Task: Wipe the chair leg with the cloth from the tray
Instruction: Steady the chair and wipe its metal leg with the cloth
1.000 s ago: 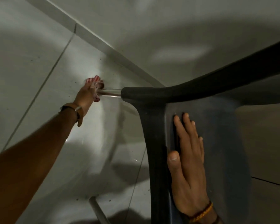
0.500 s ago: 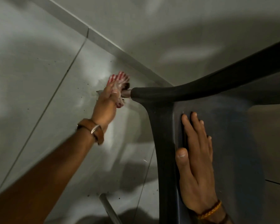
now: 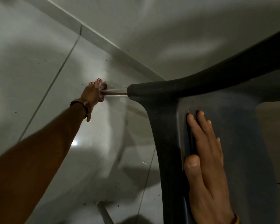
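A dark plastic chair (image 3: 165, 126) fills the right side, seen from above. Its shiny metal leg (image 3: 116, 92) runs from the seat corner down toward the tiled floor. My left hand (image 3: 91, 95) reaches far down and is closed around that leg with a red and white cloth (image 3: 102, 85) bunched in it. The cloth wraps the leg at my fingers, well away from the seat corner. My right hand (image 3: 205, 167) lies flat, fingers together, on the chair's dark seat. The tray is not in view.
Pale glossy floor tiles (image 3: 39, 70) with dark specks spread to the left. A skirting strip and grey wall (image 3: 168, 29) run behind the chair. A second metal leg (image 3: 104, 212) shows at the bottom centre.
My left hand with the cloth slid up the leg to the seat corner half a second ago, then back down away from it. My right hand stayed flat on the seat.
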The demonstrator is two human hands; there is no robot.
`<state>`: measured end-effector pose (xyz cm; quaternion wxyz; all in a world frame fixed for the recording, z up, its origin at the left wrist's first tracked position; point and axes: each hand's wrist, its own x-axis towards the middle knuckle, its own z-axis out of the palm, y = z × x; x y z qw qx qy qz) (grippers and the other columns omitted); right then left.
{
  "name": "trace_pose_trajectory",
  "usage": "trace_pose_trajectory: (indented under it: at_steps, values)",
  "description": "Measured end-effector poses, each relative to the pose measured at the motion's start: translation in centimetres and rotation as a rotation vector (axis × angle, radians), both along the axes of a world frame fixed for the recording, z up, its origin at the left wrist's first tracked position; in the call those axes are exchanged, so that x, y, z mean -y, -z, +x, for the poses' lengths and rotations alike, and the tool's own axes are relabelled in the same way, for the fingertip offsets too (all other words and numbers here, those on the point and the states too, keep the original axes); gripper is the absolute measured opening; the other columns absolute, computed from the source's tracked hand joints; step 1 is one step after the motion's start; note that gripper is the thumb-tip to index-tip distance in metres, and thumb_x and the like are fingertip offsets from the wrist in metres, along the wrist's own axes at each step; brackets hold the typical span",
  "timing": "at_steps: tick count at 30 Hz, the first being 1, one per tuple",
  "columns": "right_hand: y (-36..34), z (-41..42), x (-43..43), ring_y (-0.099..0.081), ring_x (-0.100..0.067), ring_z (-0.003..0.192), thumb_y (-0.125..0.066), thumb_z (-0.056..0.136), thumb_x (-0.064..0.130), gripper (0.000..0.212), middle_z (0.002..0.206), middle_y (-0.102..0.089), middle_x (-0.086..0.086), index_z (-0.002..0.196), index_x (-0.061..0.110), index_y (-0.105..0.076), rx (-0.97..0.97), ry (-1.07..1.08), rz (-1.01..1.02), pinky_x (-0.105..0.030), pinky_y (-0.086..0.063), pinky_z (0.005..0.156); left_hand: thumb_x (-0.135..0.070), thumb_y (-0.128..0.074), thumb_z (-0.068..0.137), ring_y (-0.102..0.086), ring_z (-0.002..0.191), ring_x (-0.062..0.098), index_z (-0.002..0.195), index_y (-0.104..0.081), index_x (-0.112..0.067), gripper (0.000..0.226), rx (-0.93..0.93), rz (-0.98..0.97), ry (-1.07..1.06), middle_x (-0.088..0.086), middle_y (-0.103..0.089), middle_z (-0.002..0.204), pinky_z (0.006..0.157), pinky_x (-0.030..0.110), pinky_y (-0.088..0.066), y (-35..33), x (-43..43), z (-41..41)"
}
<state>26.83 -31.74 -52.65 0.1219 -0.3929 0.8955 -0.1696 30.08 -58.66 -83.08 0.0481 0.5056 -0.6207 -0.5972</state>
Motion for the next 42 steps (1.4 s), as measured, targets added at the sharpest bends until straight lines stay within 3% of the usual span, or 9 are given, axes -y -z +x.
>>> trace_pose_trajectory:
  at_steps: [6,12,15,19,23,27,32,38,42]
  values:
    - [-0.7,-0.1,-0.4,-0.006,-0.007,0.166,-0.014,0.100,0.082,0.072,0.178,-0.013,0.021,0.165,0.050,-0.022,0.016,0.001,0.046,-0.051,0.000,0.131,-0.032,-0.041,0.104,-0.068,0.084,0.006,0.138,-0.053,-0.021,0.037,-0.307,0.136,-0.299,0.009,-0.068,0.127,0.083,0.031,-0.056,-11.4,-5.3,1.2]
    - [-1.0,-0.2,-0.1,-0.005,-0.007,0.166,-0.014,0.100,0.081,0.069,0.178,-0.012,0.024,0.163,0.054,-0.020,0.034,0.000,0.060,-0.050,0.001,0.132,-0.036,-0.041,0.097,-0.059,0.088,-0.025,0.146,-0.042,-0.040,0.049,-0.534,0.059,-0.218,-0.039,-0.056,0.109,0.079,0.012,-0.047,-18.6,-8.9,3.9]
    - [-1.0,-0.2,-0.2,-0.006,-0.009,0.166,-0.014,0.100,0.081,0.071,0.178,-0.012,0.022,0.164,0.051,-0.021,0.032,-0.008,0.067,-0.050,0.001,0.131,-0.035,-0.043,0.095,-0.063,0.083,-0.018,0.145,-0.045,-0.034,0.051,-0.542,0.143,-0.232,-0.036,-0.067,0.092,0.071,0.006,-0.051,-16.9,-7.8,3.8]
    - [-1.0,-0.1,-0.3,-0.005,-0.008,0.166,-0.013,0.099,0.083,0.072,0.179,-0.012,0.021,0.164,0.054,-0.020,0.031,-0.020,0.058,-0.051,0.000,0.131,-0.020,-0.052,0.095,-0.062,0.100,0.006,0.153,-0.034,-0.024,0.060,-0.262,0.051,-0.117,0.005,-0.054,0.146,0.069,0.010,-0.053,-9.9,-4.0,1.3]
    - [-1.1,-0.1,-0.6,-0.005,-0.007,0.166,-0.014,0.098,0.085,0.075,0.178,-0.012,0.024,0.165,0.051,-0.022,0.035,-0.023,0.050,-0.056,-0.001,0.129,-0.028,-0.035,0.107,-0.066,0.086,0.030,0.147,-0.040,-0.003,0.047,-0.015,0.112,0.018,0.032,-0.052,0.141,0.053,0.012,-0.051,-1.2,-0.4,0.6]
    - [-1.0,-0.3,-0.7,-0.008,-0.010,0.167,-0.018,0.098,0.084,0.079,0.178,-0.016,0.020,0.165,0.045,-0.028,0.020,-0.049,0.031,-0.060,-0.005,0.128,-0.018,-0.029,0.108,-0.060,0.055,0.008,0.135,-0.047,0.001,0.038,0.007,0.131,0.006,0.026,-0.062,0.126,0.037,0.004,-0.043,2.9,2.0,-0.4]
    - [-1.0,-0.1,-0.4,-0.008,-0.010,0.167,-0.017,0.096,0.086,0.081,0.178,-0.015,0.020,0.165,0.045,-0.027,0.040,-0.035,0.035,-0.060,-0.004,0.130,-0.034,-0.028,0.109,-0.064,0.075,0.005,0.134,-0.058,-0.012,0.046,-0.059,0.132,-0.152,-0.004,-0.061,0.131,0.051,0.003,-0.049,-0.8,-0.2,0.0]
    - [-1.0,-0.2,-0.2,-0.004,-0.008,0.167,-0.016,0.096,0.087,0.077,0.179,-0.012,0.020,0.164,0.052,-0.021,0.039,-0.018,0.053,-0.055,-0.001,0.130,-0.023,-0.031,0.107,-0.070,0.101,0.028,0.146,-0.046,-0.020,0.042,-0.182,0.044,-0.184,0.012,-0.067,0.129,0.077,0.026,-0.057,-10.6,-4.7,1.1]
    - [-0.8,-0.5,-0.3,-0.004,-0.011,0.167,-0.015,0.096,0.086,0.077,0.179,-0.010,0.018,0.165,0.051,-0.019,0.033,-0.018,0.079,-0.055,0.001,0.131,-0.022,-0.032,0.108,-0.059,0.100,0.008,0.150,-0.040,-0.019,0.043,-0.267,-0.050,-0.188,0.010,-0.065,0.130,0.077,0.007,-0.045,-16.3,-7.2,2.6]
